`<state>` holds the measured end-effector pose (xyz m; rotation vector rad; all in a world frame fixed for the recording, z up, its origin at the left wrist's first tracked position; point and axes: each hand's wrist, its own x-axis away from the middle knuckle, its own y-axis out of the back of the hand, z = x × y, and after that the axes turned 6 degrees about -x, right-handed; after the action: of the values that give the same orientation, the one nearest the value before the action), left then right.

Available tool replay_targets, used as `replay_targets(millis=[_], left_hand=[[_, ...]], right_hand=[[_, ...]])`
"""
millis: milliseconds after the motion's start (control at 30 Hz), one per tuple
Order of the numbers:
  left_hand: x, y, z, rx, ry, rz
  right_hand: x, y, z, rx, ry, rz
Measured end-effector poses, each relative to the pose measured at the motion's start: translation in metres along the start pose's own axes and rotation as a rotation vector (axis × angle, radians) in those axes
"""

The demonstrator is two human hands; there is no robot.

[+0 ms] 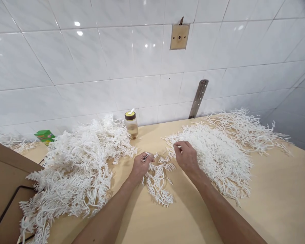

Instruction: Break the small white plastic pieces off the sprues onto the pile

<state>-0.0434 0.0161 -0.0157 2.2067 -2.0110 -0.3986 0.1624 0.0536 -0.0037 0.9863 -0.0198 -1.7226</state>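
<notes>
My left hand is closed with thumb against fingers, pinching the end of a white branched strand. Below and beside it on the tabletop lies a small cluster of white branched strands with comb-like tips. My right hand hovers at the left edge of a dense heap of short white sprigs. Its thumb and fingertips are pressed together; whatever is between them is too small to make out. A few loose sprigs are scattered between the two hands.
A large tangled pile of white strands covers the left side. Behind it stand a green box and a clear jar with a dark lid. More bare branches lie at the back right. A metal bracket rests against the tiled wall.
</notes>
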Motion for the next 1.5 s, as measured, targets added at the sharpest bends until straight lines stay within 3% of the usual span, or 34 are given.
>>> replay_targets(millis=[233,400,800,1033,1167,1233,1400,1500], left_hand=[[-0.001,-0.001,0.002,-0.025,-0.063,-0.001],[-0.001,-0.002,0.002,-0.020,-0.048,0.035],[0.000,-0.003,0.004,0.029,-0.055,0.043],[0.000,-0.005,-0.001,-0.074,-0.046,-0.023],[-0.001,-0.008,-0.004,-0.153,-0.041,-0.114],[-0.002,-0.007,-0.003,-0.112,-0.030,-0.109],[-0.002,-0.005,-0.004,0.028,-0.038,-0.063],[0.000,-0.004,-0.005,0.070,-0.035,-0.055]], right_hand=[[0.020,-0.018,0.030,-0.243,0.130,0.323],[0.022,-0.020,0.027,-0.243,0.105,0.420],[0.022,-0.020,0.028,-0.329,-0.034,0.436],[0.026,-0.020,0.037,-0.264,0.146,0.375],[0.031,-0.020,0.045,-0.291,0.232,0.483],[0.031,-0.020,0.045,-0.294,0.192,0.479],[0.020,-0.016,0.030,-0.230,-0.031,0.279],[0.014,-0.013,0.018,-0.179,-0.094,0.235]])
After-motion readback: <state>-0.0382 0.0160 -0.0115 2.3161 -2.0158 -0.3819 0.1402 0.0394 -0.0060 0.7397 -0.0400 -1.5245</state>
